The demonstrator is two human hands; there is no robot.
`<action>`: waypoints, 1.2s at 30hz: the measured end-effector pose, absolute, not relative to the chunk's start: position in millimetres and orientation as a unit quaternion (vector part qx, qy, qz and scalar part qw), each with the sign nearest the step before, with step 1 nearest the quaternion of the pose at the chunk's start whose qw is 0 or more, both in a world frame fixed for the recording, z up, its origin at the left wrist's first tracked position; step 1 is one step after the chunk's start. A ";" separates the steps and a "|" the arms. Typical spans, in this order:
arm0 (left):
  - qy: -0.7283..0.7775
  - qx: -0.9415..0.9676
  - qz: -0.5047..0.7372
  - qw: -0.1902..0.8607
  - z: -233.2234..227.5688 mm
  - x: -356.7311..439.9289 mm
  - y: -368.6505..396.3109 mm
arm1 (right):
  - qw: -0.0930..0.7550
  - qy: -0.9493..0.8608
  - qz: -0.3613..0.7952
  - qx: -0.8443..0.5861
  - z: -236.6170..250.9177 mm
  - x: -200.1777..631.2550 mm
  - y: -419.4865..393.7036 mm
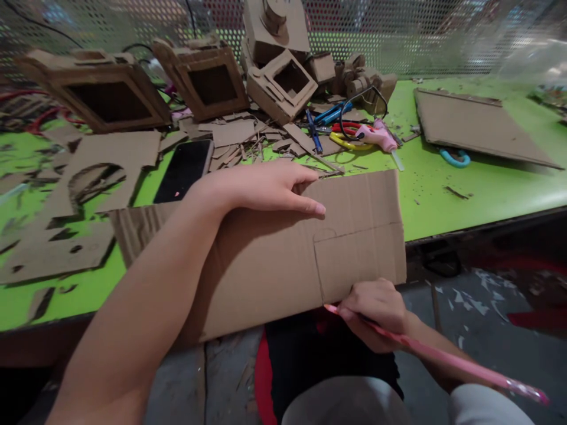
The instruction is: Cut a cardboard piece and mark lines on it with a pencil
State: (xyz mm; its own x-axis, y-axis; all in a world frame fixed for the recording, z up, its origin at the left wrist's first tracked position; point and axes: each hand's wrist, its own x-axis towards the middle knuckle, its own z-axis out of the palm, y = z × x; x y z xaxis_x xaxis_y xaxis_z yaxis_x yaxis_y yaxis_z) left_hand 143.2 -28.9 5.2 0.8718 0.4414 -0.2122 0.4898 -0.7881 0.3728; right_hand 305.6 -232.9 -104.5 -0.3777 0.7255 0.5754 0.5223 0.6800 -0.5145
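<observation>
Your left hand (266,189) lies flat on the cardboard sheet (274,260). Your right hand (376,313), grip closed, holds a pink tool (443,357) at the overhanging near edge; the sheet could bend or slide.

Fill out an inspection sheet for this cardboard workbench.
Surface: green table, littered with scraps.
Job's things: cardboard sheet overhanging the near edge, lines marked on it; pink tool.
Clutter: cardboard frames, phone, pink glue gun, scissors, flat board.
Hands: left hand flat on the sheet; right hand gripping the pink tool at the sheet's edge.
Cables: red cable far left.
Surroundings: mesh screen; scraps on the floor.
</observation>
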 end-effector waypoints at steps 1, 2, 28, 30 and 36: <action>0.246 0.944 -0.056 0.213 5.2 143.2 -28.9 | 0.406 -0.821 0.126 -0.382 -104.8 305.8 -232.9; 0.245 0.944 -0.057 0.212 5.2 143.1 -28.9 | 0.406 -0.819 0.127 -0.385 -104.9 305.9 -232.9; 0.242 0.935 -0.078 0.246 0.6 144.0 -22.1 | 0.569 -0.564 0.414 -0.433 -101.3 338.5 -247.9; 0.246 0.935 -0.078 0.244 0.8 144.1 -22.4 | 0.564 -0.564 0.383 -0.466 -99.5 339.8 -248.3; 0.244 0.931 -0.088 0.256 3.3 144.2 -24.0 | 0.626 -0.570 0.349 -0.401 -98.9 345.1 -254.2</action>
